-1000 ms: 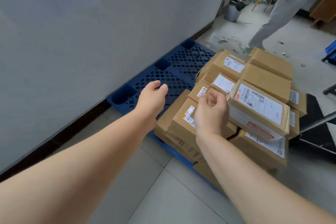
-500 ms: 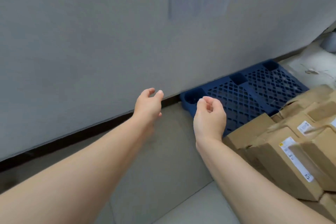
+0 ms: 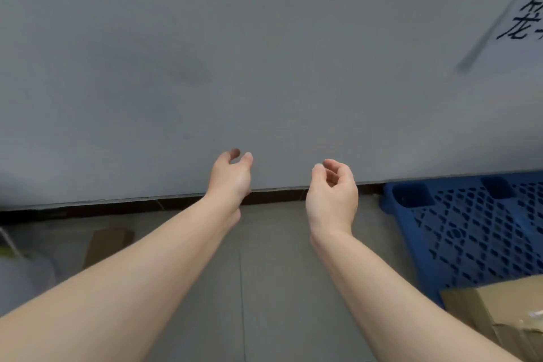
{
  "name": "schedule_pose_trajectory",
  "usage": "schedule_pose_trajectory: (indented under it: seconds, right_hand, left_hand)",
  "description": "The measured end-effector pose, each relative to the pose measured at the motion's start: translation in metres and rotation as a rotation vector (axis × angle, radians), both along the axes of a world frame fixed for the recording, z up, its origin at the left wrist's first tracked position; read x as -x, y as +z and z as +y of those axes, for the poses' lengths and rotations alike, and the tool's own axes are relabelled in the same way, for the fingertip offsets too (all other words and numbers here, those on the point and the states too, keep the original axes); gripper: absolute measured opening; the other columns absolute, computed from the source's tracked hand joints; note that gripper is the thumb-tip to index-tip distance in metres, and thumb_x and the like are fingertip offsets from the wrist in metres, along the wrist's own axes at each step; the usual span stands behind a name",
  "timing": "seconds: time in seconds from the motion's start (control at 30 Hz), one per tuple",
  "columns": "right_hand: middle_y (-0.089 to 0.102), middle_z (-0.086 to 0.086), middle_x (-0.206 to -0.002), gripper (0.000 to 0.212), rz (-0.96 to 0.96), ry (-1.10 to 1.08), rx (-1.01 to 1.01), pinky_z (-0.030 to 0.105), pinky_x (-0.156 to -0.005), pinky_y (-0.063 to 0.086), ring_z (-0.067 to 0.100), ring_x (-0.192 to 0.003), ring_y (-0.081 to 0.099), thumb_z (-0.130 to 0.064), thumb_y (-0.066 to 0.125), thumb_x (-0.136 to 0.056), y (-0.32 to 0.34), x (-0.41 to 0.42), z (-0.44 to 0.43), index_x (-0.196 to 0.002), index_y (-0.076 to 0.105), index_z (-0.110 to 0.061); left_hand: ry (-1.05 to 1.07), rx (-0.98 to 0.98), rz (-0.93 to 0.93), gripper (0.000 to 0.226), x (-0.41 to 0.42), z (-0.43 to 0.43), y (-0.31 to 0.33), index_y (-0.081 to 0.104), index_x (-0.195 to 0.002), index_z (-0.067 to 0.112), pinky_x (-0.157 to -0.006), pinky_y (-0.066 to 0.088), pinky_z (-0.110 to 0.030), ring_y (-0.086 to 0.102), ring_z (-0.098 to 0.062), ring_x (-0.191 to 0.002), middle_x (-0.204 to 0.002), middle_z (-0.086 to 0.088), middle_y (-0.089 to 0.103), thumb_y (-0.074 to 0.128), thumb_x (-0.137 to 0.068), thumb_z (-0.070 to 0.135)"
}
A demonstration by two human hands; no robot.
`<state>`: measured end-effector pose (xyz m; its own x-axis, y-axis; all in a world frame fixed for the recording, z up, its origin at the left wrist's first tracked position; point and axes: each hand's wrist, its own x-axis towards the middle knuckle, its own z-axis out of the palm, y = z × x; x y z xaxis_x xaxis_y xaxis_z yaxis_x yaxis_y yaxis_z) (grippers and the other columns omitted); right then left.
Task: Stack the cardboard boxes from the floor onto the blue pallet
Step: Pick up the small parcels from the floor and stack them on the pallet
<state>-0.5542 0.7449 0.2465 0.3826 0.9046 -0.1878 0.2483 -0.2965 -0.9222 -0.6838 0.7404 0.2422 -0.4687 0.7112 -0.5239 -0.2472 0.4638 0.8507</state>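
The blue pallet (image 3: pixel 470 223) lies on the floor at the right edge, against the grey wall. One corner of a brown cardboard box (image 3: pixel 499 308) on the pallet shows at the bottom right. A flat piece of brown cardboard (image 3: pixel 107 244) lies on the floor at the left. My left hand (image 3: pixel 232 178) and my right hand (image 3: pixel 333 194) are stretched out in front of me above bare floor, left of the pallet. Both hold nothing, with fingers loosely curled and apart.
A grey wall (image 3: pixel 235 67) with a dark baseboard (image 3: pixel 117 209) fills the upper view, close ahead. A white paper sign (image 3: pixel 520 23) with black characters hangs on it at the right. A pale rounded object (image 3: pixel 23 282) sits at the lower left. The floor is grey tile.
My view has swung left, away from the stacked boxes. My right hand let go of the box on the pallet, and both hands now hover empty over the floor.
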Motion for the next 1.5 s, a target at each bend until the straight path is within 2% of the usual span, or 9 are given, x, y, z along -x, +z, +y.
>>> schedule_pose_trajectory:
  seconds: [0.27, 0.4, 0.57, 0.7, 0.83, 0.97, 1.17, 1.37, 1.5]
  right_hand:
    - [0.064, -0.006, -0.108, 0.008, -0.026, 0.195, 0.033, 0.036, -0.097, 0.045, 0.015, -0.107, 0.057, -0.027, 0.053, -0.092, -0.019, 0.126, -0.009, -0.099, 0.057, -0.03]
    - [0.064, -0.006, -0.112, 0.01, -0.02, 0.314, 0.066, 0.034, -0.098, 0.044, 0.014, -0.109, 0.057, -0.03, 0.053, -0.092, -0.034, 0.181, -0.017, -0.1, 0.059, -0.028]
    - [0.062, -0.007, -0.11, 0.022, 0.022, 0.439, 0.111, 0.032, -0.096, 0.044, 0.013, -0.106, 0.056, -0.039, 0.054, -0.092, -0.056, 0.244, -0.023, -0.108, 0.059, -0.026]
    - [0.061, -0.007, -0.11, 0.028, 0.012, 0.56, 0.131, 0.028, -0.09, 0.044, 0.012, -0.103, 0.057, -0.04, 0.052, -0.094, -0.086, 0.292, -0.024, -0.115, 0.059, -0.023]
    - [0.061, -0.006, -0.107, 0.028, -0.029, 0.683, 0.174, 0.026, -0.085, 0.042, 0.011, -0.098, 0.056, -0.04, 0.051, -0.095, -0.124, 0.331, -0.028, -0.114, 0.06, -0.021]
    - [0.064, -0.004, -0.105, 0.026, -0.111, 0.81, 0.183, 0.03, -0.089, 0.045, 0.014, -0.098, 0.058, -0.038, 0.052, -0.094, -0.169, 0.355, -0.029, -0.106, 0.062, -0.018]
    - [0.06, -0.005, -0.102, 0.021, -0.246, 0.981, 0.249, 0.039, -0.096, 0.045, 0.018, -0.102, 0.057, -0.04, 0.049, -0.095, -0.248, 0.383, -0.031, -0.099, 0.058, -0.022]
    - [0.057, -0.004, -0.104, 0.022, -0.381, 1.144, 0.323, 0.03, -0.092, 0.042, 0.02, -0.104, 0.056, -0.041, 0.047, -0.097, -0.343, 0.407, -0.038, -0.101, 0.057, -0.022]
    - [0.061, 0.003, -0.113, 0.03, -0.401, 1.203, 0.33, 0.035, -0.098, 0.042, 0.024, -0.109, 0.056, -0.04, 0.046, -0.098, -0.406, 0.422, -0.045, -0.11, 0.06, -0.016]
  left_hand:
    - [0.21, 0.043, -0.008, 0.041, 0.128, -0.039, -0.025, 0.045, -0.136, 0.018, -0.086, 0.05, -0.036, 0.055, -0.02, -0.1, -0.127, -0.006, 0.054, 0.049, -0.097, 0.028]
    - [0.329, 0.073, -0.001, 0.041, 0.182, -0.061, -0.044, 0.046, -0.136, 0.018, -0.092, 0.05, -0.04, 0.052, -0.013, -0.076, -0.121, -0.006, 0.056, 0.051, -0.097, 0.028]
    - [0.461, 0.113, 0.01, 0.038, 0.242, -0.087, -0.068, 0.048, -0.134, 0.017, -0.095, 0.049, -0.041, 0.054, -0.014, -0.083, -0.122, -0.005, 0.056, 0.05, -0.097, 0.027]
    - [0.574, 0.141, 0.029, 0.037, 0.284, -0.102, -0.098, 0.049, -0.134, 0.016, -0.088, 0.049, -0.037, 0.056, -0.017, -0.087, -0.123, -0.005, 0.057, 0.05, -0.098, 0.027]
    - [0.671, 0.218, 0.033, 0.036, 0.316, -0.118, -0.136, 0.048, -0.134, 0.016, -0.086, 0.049, -0.037, 0.052, -0.015, -0.078, -0.129, -0.009, 0.055, 0.046, -0.1, 0.028]
    - [0.778, 0.258, -0.003, 0.035, 0.338, -0.134, -0.177, 0.048, -0.132, 0.017, -0.084, 0.048, -0.036, 0.05, -0.019, -0.098, -0.133, -0.009, 0.052, 0.047, -0.099, 0.026]
    - [0.882, 0.316, -0.086, 0.042, 0.349, -0.162, -0.253, 0.045, -0.138, 0.015, -0.091, 0.048, -0.037, 0.052, -0.021, -0.105, -0.137, -0.009, 0.051, 0.049, -0.097, 0.026]
    - [0.925, 0.378, -0.158, 0.039, 0.353, -0.181, -0.352, 0.049, -0.134, 0.015, -0.087, 0.05, -0.038, 0.051, -0.02, -0.088, -0.12, -0.011, 0.057, 0.049, -0.097, 0.029]
    - [0.927, 0.373, -0.22, 0.039, 0.357, -0.184, -0.417, 0.049, -0.134, 0.016, -0.085, 0.049, -0.035, 0.05, -0.018, -0.086, -0.103, -0.005, 0.055, 0.049, -0.097, 0.028]
